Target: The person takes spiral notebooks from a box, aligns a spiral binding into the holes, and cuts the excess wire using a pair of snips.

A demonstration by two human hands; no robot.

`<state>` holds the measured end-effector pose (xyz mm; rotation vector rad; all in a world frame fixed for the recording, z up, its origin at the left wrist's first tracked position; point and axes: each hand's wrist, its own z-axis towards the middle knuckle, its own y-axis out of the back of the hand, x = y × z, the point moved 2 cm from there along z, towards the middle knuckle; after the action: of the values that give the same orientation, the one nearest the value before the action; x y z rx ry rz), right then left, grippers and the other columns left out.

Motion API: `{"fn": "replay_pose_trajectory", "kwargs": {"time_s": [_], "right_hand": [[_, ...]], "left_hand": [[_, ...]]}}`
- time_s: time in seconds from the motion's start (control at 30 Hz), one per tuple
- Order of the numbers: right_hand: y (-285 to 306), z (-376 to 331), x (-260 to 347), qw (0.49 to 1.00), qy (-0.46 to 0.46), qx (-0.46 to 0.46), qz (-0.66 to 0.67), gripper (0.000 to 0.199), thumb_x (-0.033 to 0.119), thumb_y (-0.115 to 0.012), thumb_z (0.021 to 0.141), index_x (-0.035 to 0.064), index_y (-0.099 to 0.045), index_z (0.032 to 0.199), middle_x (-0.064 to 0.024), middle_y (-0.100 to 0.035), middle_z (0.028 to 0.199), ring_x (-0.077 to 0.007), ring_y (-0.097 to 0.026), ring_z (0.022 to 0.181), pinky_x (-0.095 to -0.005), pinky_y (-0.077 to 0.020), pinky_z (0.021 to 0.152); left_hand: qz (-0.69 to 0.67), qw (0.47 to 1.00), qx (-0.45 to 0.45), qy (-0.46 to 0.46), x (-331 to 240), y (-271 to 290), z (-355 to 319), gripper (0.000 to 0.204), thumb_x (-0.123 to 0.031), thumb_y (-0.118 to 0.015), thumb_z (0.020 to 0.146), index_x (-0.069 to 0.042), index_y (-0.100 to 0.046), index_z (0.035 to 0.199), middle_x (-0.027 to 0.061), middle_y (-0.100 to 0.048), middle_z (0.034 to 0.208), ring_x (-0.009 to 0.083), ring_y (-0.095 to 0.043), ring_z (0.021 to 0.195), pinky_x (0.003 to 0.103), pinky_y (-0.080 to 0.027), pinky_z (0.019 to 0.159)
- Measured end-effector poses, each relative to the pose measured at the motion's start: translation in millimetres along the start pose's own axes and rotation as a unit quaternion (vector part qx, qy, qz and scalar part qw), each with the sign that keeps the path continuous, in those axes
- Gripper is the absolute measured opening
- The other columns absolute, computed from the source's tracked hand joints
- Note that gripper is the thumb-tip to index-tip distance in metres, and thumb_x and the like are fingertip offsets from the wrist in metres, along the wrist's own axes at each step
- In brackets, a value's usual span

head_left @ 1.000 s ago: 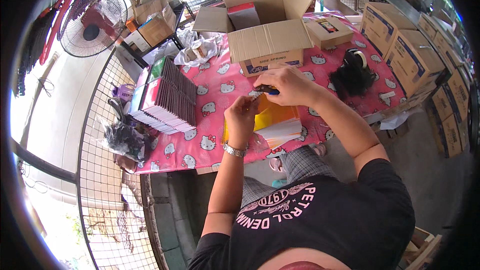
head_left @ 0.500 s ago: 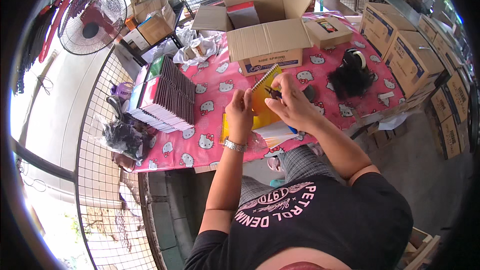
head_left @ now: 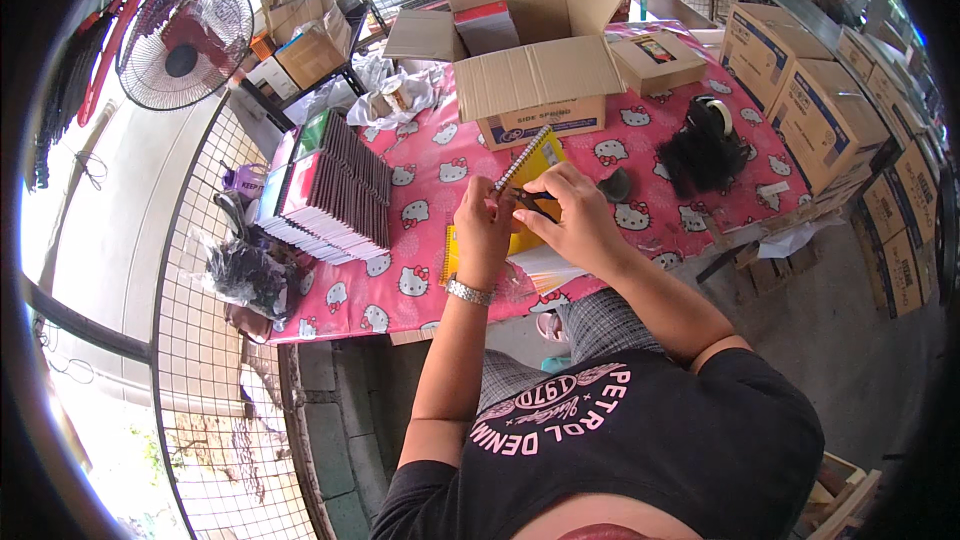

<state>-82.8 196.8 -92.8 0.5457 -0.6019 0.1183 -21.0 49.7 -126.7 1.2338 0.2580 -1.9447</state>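
Note:
A yellow spiral notebook [head_left: 547, 157] is tilted up over the near edge of the table. My left hand [head_left: 484, 227] is closed on its spiral edge. My right hand [head_left: 577, 212] grips pliers [head_left: 538, 204] with dark jaws, which point at the lower end of the coil beside my left fingertips. Fingers hide most of the jaws and the handles. Beneath my hands lie more yellow spiral notebooks [head_left: 450, 258], partly covered, with white page edges [head_left: 548, 268] showing.
A tall stack of spiral notebooks [head_left: 340, 195] stands at left on the pink tablecloth [head_left: 413, 282]. Behind my hands is an open carton [head_left: 540, 80]; a flat brown box [head_left: 657, 62] sits beside it. Black fibrous material [head_left: 700, 155] lies at right, near stacked cartons [head_left: 825, 120].
My right hand has moved left and down, bringing the plier jaws from above the notebook cover to the coil end by my left fingers.

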Motion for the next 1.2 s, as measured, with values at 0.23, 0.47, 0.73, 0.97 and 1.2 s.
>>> {"fn": "replay_pose_trajectory", "kwargs": {"time_s": [0.23,0.47,0.73,0.97,1.2], "right_hand": [[0.4,-2.0,1.2,1.000,-0.017,0.009,0.024,0.032,0.018,-0.078,0.077,0.0020,-0.060,0.098,-0.0146,-0.061,0.094,-0.0347,-0.061,0.089,-0.0437,-0.0488,0.079],[1.4,20.9,-7.6,0.997,0.061,-0.008,0.045,0.026,0.012,-0.067,0.083,0.0006,-0.061,0.106,-0.0159,-0.063,0.098,-0.0349,-0.062,0.092,-0.0428,-0.0493,0.082],[3.5,58.9,-15.5,0.959,0.168,0.224,-0.041,0.032,0.015,-0.070,0.080,0.0057,-0.064,0.110,-0.0133,-0.067,0.106,-0.0311,-0.062,0.106,-0.0415,-0.0485,0.094],[-0.5,89.4,-9.7,0.913,0.206,0.352,-0.012,0.025,0.019,-0.068,0.080,0.0085,-0.059,0.100,-0.0135,-0.067,0.088,-0.0333,-0.065,0.090,-0.0446,-0.0502,0.080],[-5.0,95.0,-3.8,0.884,0.166,0.425,-0.105,0.026,0.022,-0.068,0.081,0.0067,-0.059,0.100,-0.0149,-0.065,0.091,-0.0339,-0.064,0.092,-0.0447,-0.0496,0.082]], "left_hand": [[-0.072,0.991,0.023,0.110,2.1,3.0,-0.3,0.017,-0.010,-0.062,0.095,-0.002,-0.051,0.086,0.0083,-0.059,0.065,0.0141,-0.063,0.054,0.028,-0.050,0.045],[-0.043,0.998,0.004,0.046,-10.8,4.3,-3.0,0.014,-0.006,-0.064,0.092,0.000,-0.052,0.088,0.0086,-0.064,0.082,0.0112,-0.064,0.063,0.025,-0.056,0.049],[-0.160,0.978,0.063,0.118,-0.7,12.3,-6.4,0.010,0.001,-0.064,0.089,0.001,-0.054,0.088,0.0060,-0.064,0.085,0.0125,-0.067,0.074,0.028,-0.060,0.060],[-0.043,0.993,0.048,0.100,-0.5,12.0,-7.5,0.010,0.002,-0.066,0.087,0.000,-0.056,0.087,0.0045,-0.064,0.079,0.0126,-0.067,0.073,0.027,-0.059,0.062],[-0.012,0.998,-0.003,0.060,-5.7,9.8,-8.1,0.021,-0.004,-0.076,0.080,0.000,-0.056,0.078,0.0069,-0.066,0.066,0.0097,-0.063,0.057,0.025,-0.049,0.051]]}}
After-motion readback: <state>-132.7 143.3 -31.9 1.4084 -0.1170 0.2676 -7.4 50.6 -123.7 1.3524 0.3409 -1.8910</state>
